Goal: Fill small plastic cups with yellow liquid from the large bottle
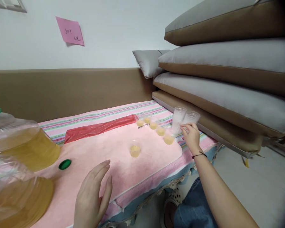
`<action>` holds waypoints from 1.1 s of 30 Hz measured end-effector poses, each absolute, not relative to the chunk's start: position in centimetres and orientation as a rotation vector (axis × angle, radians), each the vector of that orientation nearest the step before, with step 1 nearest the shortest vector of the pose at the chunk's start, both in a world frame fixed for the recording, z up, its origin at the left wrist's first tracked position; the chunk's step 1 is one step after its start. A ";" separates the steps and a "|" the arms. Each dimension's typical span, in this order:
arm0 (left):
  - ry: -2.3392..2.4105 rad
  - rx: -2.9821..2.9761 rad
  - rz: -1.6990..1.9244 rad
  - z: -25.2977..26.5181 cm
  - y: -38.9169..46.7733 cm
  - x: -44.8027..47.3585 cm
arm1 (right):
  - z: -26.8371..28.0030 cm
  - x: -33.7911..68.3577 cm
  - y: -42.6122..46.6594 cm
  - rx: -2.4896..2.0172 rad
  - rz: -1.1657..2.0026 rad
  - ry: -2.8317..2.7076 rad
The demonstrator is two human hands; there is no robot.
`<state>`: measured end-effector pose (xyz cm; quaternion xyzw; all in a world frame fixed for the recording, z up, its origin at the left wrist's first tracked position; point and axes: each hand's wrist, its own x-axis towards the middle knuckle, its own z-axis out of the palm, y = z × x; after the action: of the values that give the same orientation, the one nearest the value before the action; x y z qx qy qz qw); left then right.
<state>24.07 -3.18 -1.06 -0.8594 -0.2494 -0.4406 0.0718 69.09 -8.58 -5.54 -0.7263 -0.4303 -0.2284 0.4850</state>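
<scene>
Fingers of the left hand (92,193), between seven and eight o'clock from the lone cup (135,151), curve loosely with the thumb well apart, holding nothing. Toward nine o'clock bulge a nearer jug (23,202) and a farther jug (26,147), both clear with yellow liquid, and a green cap (65,164) lies near them on the pink mat (118,177). The lone cup stands upright on that mat, partly filled with pale yellow liquid. Between two and three o'clock, the right hand (191,136) draws thumb and fingers nearly together at two stacks of clear cups (179,117); whether they grip one cannot be told. Five part-filled cups (160,131) run from two o'clock round toward twelve. A red plastic bag (99,128) lies at ten. Beyond, grey-and-brown cushions (223,57) are piled between one and two, and a pink note (70,31) sticks to the wall (114,31) at eleven.
</scene>
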 end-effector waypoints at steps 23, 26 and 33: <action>-0.757 -2.567 -1.295 -0.8 -3.6 23.3 | -4.3 68.1 -9.6 -2.034 -0.893 -1.120; -0.757 -2.581 -1.284 -0.9 -3.6 23.3 | -4.3 68.3 -9.7 -2.005 -0.919 -1.162; -0.745 -2.600 -1.276 -0.9 -3.6 23.4 | -4.4 68.7 -9.7 -1.984 -0.929 -1.225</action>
<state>23.37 -3.60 -0.93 -0.8670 -0.2484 -0.4253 0.0754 68.66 -9.70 -4.40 -0.7514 -0.4640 -0.3518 0.3104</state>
